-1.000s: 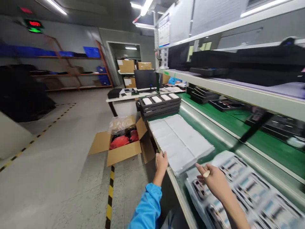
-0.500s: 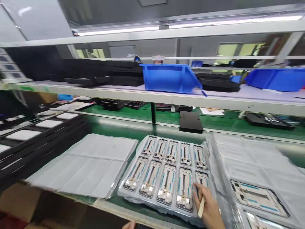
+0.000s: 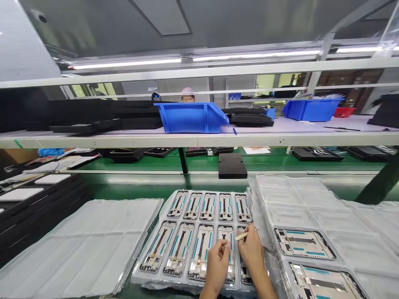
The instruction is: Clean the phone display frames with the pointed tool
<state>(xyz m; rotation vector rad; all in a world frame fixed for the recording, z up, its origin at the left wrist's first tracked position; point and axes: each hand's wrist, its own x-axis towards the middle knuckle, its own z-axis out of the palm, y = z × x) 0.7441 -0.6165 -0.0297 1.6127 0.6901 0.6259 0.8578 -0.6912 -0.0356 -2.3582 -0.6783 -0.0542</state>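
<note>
A white plastic tray (image 3: pixel 137 272) lies in front of me with two rows of phone frames (image 3: pixel 202 251), each with a dark ribbon strip and blue strips. My left hand (image 3: pixel 217 263) is over the front row with thumb and fingertips pinched together; anything between them is too small to make out. Close beside it, my right hand (image 3: pixel 252 249) is closed around a cream-coloured stick tool (image 3: pixel 241 236), whose end points left. A thin tip shows on the far side of that hand. Both hands partly cover the rightmost phone frames of the front row.
Left of the tray lies a stack of white trays (image 3: pixel 84 241). More stacked trays (image 3: pixel 299 195) on the right hold phone frames (image 3: pixel 304 243). A black box (image 3: pixel 232 166) stands behind. The overhead shelf (image 3: pixel 124 142) carries a blue bin (image 3: pixel 190 118). A person (image 3: pixel 187 94) is beyond it.
My left hand has come up from the bottom edge onto the tray beside my right hand. The right hand still holds the stick tool, now turned flatter. The view has shifted right and up.
</note>
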